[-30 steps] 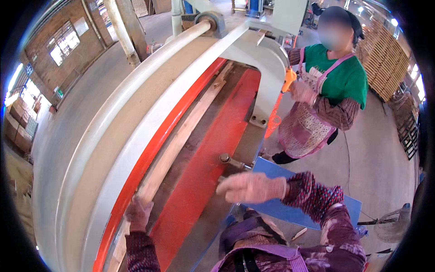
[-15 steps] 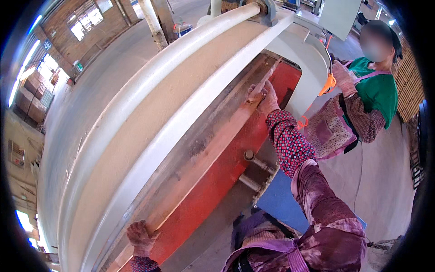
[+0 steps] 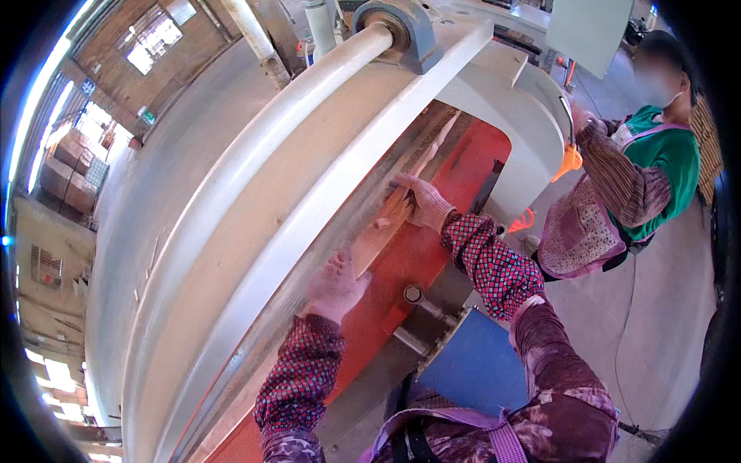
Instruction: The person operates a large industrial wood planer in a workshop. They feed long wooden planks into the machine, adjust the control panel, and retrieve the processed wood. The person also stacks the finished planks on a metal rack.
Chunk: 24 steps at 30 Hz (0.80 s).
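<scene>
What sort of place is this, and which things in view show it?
Probably a woodworking workshop or factory: a long industrial machine, wood pieces lying in it, and a broad, concrete-looking floor around it.

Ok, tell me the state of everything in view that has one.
Wooden plank: lying lengthwise, darkened near the right hand.
Left hand: gloved, on the plank.
Right hand: gloved, also on the plank.
Machine: running or stopped, can't tell.
Co-worker: standing beside the machine.
</scene>
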Tool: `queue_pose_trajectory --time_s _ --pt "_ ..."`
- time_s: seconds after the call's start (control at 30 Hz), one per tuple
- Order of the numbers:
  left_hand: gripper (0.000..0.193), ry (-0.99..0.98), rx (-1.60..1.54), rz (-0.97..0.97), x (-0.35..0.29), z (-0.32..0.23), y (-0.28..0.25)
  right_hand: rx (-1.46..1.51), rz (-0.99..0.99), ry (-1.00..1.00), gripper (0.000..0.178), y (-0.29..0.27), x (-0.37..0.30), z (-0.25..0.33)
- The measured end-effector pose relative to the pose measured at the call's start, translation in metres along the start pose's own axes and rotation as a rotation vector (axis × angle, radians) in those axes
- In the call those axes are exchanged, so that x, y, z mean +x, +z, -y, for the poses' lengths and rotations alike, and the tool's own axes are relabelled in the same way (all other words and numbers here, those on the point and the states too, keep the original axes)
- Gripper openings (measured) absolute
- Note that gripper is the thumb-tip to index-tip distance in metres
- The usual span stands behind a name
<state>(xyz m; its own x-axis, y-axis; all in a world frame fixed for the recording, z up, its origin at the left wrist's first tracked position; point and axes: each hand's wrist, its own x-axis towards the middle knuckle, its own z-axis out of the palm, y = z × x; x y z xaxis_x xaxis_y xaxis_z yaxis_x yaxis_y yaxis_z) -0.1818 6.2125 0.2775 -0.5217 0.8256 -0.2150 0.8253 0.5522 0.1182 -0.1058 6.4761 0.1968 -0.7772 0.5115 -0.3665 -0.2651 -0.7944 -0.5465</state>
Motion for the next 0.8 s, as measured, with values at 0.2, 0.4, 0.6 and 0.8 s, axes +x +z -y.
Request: queue_pose_trajectory --time_s 0.2,0.4,0.6,0.8 --pt "0.087 0.039 0.051 0.016 0.013 -0.014 -0.018 0.355 -0.100 -0.257 0.019 0.000 0.013 0.039" --pt "0.091 0.077 0.169 -0.098 0.014 -0.012 -0.016 0.362 -0.267 -0.281 0.023 0.022 0.018 0.043" --pt "0.086 -0.025 0.087 0.028 0.012 -0.013 -0.041 0.309 -0.343 -0.299 0.027 0.057 0.017 0.051" --pt "0.086 0.067 0.195 0.103 0.030 -0.047 -0.080 -0.310 -0.295 -0.934 0.028 -0.032 0.080 0.049"
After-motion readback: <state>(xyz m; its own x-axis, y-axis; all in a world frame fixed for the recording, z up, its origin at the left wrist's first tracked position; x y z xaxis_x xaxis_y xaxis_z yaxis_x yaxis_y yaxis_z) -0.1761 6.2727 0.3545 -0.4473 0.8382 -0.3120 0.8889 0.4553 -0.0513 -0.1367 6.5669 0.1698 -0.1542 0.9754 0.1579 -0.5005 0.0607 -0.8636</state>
